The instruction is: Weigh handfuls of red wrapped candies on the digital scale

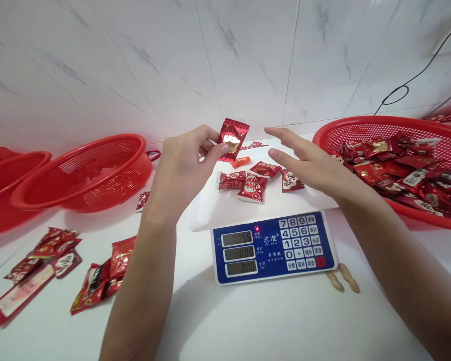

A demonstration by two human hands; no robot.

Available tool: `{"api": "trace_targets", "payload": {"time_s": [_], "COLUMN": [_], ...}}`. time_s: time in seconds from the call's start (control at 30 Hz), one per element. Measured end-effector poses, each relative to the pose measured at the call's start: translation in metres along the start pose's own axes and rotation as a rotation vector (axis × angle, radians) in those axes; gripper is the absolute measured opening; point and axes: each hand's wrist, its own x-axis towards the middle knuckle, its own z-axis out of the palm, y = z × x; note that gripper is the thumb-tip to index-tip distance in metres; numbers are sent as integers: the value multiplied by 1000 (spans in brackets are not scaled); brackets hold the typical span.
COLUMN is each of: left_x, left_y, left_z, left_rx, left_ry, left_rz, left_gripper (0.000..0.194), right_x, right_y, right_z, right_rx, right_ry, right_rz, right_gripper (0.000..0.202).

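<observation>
Pinched between the thumb and fingers of my left hand (190, 168) is a shiny red packet (233, 138), raised above the white scale tray (206, 205). My right hand (304, 160) hovers over the tray's right side, fingers apart and holding nothing. Several red and white packets (253, 186) and an orange-red wrapped piece (240, 161) lie on the tray. Below it, the blue scale panel (274, 248) has a keypad and three displays; the top one seems to read 0.055.
A red basket (428, 220) full of packets stands at right, with two peanuts (348, 278) beside the scale. Red baskets (97, 195) stand at left. Packet piles (52, 253) lie in front of them. A black cable (417, 75) hangs on the wall.
</observation>
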Motion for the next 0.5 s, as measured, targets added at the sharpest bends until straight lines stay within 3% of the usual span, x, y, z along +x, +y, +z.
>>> {"api": "trace_targets", "payload": {"time_s": [0.5], "left_x": [-1], "left_y": [1], "left_z": [-1], "left_rx": [22], "left_ry": [-10], "left_rz": [2], "left_gripper": [14], "right_x": [-1], "right_y": [0], "right_z": [-10], "right_rx": [1], "right_ry": [13], "right_rz": [18], "right_gripper": [52]}}
